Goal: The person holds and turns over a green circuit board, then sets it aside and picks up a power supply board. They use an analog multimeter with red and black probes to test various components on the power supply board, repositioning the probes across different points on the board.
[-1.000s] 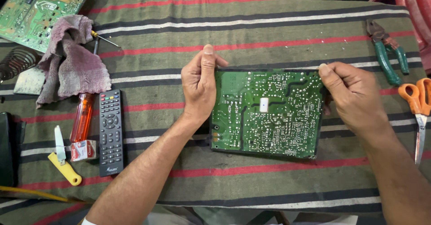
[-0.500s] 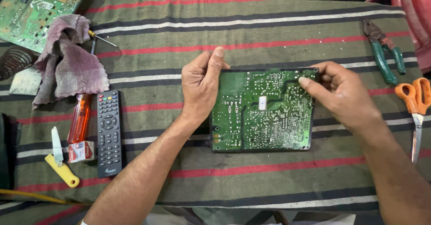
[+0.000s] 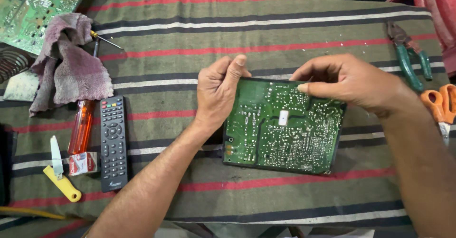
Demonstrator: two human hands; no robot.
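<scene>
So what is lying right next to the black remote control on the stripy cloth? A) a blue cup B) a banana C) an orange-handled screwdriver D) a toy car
C: the orange-handled screwdriver lies just beside the black remote control, on the side away from the green circuit board that the hands hold.

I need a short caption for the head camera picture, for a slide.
Left hand and right hand hold a green circuit board over a striped cloth, remote control beside.
</scene>
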